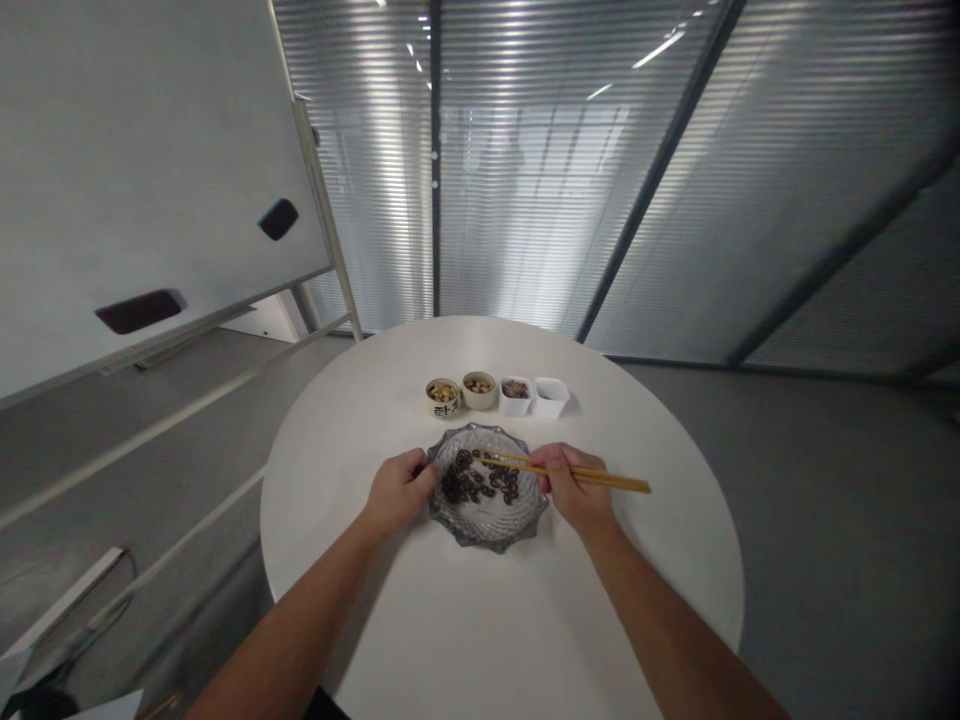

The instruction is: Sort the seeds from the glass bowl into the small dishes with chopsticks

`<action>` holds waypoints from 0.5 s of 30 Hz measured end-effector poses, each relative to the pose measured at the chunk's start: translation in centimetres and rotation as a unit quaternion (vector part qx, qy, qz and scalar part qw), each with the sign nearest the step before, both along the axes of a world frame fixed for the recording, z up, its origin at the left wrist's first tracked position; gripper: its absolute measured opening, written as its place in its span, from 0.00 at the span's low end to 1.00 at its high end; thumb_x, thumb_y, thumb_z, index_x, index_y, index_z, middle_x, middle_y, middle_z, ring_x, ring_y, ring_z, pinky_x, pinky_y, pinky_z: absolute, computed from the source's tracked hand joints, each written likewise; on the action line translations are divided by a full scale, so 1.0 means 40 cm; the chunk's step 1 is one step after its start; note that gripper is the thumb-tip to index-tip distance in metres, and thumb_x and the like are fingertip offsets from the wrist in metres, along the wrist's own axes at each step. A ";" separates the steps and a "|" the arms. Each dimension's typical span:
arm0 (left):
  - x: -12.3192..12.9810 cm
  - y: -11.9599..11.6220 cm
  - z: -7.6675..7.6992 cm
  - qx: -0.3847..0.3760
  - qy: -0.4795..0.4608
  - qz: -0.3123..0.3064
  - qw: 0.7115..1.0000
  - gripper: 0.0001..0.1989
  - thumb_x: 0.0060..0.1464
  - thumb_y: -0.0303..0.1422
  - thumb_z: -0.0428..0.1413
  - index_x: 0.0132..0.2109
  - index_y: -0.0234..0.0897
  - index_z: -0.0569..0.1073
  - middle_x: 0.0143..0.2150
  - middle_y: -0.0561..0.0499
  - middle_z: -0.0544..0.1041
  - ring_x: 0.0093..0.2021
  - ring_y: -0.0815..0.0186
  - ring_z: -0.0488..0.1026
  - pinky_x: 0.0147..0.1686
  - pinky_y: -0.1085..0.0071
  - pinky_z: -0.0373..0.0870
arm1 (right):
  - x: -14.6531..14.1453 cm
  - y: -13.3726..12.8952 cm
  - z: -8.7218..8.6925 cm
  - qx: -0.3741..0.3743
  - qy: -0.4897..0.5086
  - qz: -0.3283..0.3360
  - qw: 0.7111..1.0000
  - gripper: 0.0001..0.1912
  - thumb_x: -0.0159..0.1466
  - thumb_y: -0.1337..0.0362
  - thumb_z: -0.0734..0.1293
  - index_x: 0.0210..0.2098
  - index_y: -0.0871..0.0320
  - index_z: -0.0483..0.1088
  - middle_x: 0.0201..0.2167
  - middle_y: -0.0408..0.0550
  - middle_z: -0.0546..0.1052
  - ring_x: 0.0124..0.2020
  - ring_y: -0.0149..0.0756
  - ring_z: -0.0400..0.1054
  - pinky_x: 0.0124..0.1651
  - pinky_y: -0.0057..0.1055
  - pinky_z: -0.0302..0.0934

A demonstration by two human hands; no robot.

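Your right fingers (556, 462) pinch the chopsticks (600, 476), tips left over the dark pieces (466, 480); your left fingers (420, 470) grip the bowl's rim (431, 505).

My left hand (403, 489) is at the near left, thumb up and fingers curled in a grip. My right hand (574, 485) is pinched closed, thumb against the fingers. Both bare forearms reach in from the near edge, angled inward, wrists nearly straight.
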State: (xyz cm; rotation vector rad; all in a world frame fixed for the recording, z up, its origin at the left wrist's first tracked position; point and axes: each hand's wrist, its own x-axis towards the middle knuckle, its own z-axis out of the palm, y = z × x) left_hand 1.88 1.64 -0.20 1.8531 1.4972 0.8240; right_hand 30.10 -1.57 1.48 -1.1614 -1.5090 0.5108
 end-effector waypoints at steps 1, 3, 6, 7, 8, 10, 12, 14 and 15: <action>0.000 0.000 -0.001 0.002 -0.001 0.000 1.000 0.15 0.58 0.41 0.50 0.26 0.38 0.64 0.22 0.57 0.62 0.27 0.69 0.61 0.28 0.72 0.51 | -0.003 0.000 0.000 0.004 0.002 -0.009 1.000 0.24 0.73 0.50 0.61 0.29 0.57 0.77 0.15 0.42 0.72 0.16 0.31 0.66 0.22 0.27 0.61; -0.001 0.001 -0.001 0.006 -0.001 -0.005 1.000 0.16 0.58 0.41 0.50 0.26 0.38 0.64 0.22 0.57 0.62 0.27 0.69 0.61 0.28 0.72 0.51 | -0.010 0.000 0.002 0.012 0.009 -0.028 0.999 0.24 0.72 0.50 0.61 0.28 0.57 0.77 0.15 0.43 0.73 0.16 0.31 0.67 0.21 0.27 0.61; -0.003 0.000 0.000 0.010 -0.001 -0.008 1.000 0.15 0.58 0.41 0.50 0.27 0.38 0.65 0.23 0.57 0.62 0.27 0.69 0.61 0.29 0.72 0.52 | -0.018 -0.002 0.009 0.031 0.014 -0.049 0.998 0.25 0.72 0.50 0.61 0.27 0.57 0.76 0.14 0.43 0.73 0.15 0.32 0.67 0.20 0.27 0.62; -0.003 0.000 0.001 0.011 -0.001 -0.008 1.000 0.15 0.58 0.41 0.50 0.27 0.37 0.65 0.23 0.57 0.63 0.27 0.69 0.61 0.29 0.72 0.52 | -0.019 -0.002 0.012 0.039 0.011 -0.053 0.998 0.25 0.73 0.51 0.61 0.26 0.57 0.76 0.15 0.43 0.73 0.15 0.32 0.67 0.21 0.27 0.62; -0.003 0.000 0.002 0.012 -0.002 -0.007 1.000 0.15 0.58 0.41 0.50 0.26 0.37 0.65 0.23 0.57 0.63 0.27 0.69 0.61 0.29 0.72 0.52 | -0.020 -0.002 0.014 0.047 0.006 -0.056 0.997 0.25 0.73 0.51 0.61 0.26 0.57 0.76 0.15 0.43 0.73 0.16 0.32 0.67 0.22 0.27 0.63; -0.003 -0.001 0.002 0.015 -0.004 -0.007 1.000 0.16 0.58 0.41 0.50 0.26 0.37 0.64 0.23 0.57 0.63 0.27 0.70 0.61 0.29 0.72 0.52 | -0.019 -0.002 0.017 0.058 -0.004 -0.059 0.997 0.25 0.73 0.52 0.60 0.26 0.57 0.76 0.15 0.43 0.73 0.16 0.32 0.68 0.22 0.27 0.63; -0.003 -0.001 0.001 0.017 -0.003 -0.006 1.000 0.16 0.58 0.41 0.50 0.26 0.37 0.64 0.22 0.57 0.62 0.27 0.70 0.61 0.28 0.72 0.52 | -0.018 -0.001 0.018 0.059 -0.009 -0.056 0.997 0.25 0.73 0.53 0.60 0.25 0.57 0.75 0.15 0.43 0.72 0.16 0.32 0.67 0.22 0.27 0.63; -0.002 0.000 -0.001 0.018 -0.002 -0.005 1.000 0.15 0.58 0.40 0.50 0.26 0.37 0.64 0.22 0.57 0.63 0.27 0.70 0.61 0.28 0.72 0.51 | -0.017 -0.002 0.017 0.056 -0.013 -0.048 0.997 0.24 0.73 0.53 0.61 0.25 0.57 0.75 0.14 0.43 0.73 0.16 0.32 0.67 0.22 0.27 0.62; -0.002 0.001 -0.001 0.019 -0.001 -0.004 1.000 0.15 0.58 0.40 0.50 0.26 0.37 0.64 0.22 0.57 0.63 0.27 0.70 0.61 0.28 0.72 0.51 | -0.016 -0.003 0.017 0.054 -0.014 -0.043 0.998 0.24 0.73 0.53 0.61 0.26 0.57 0.75 0.15 0.43 0.73 0.16 0.32 0.68 0.22 0.27 0.63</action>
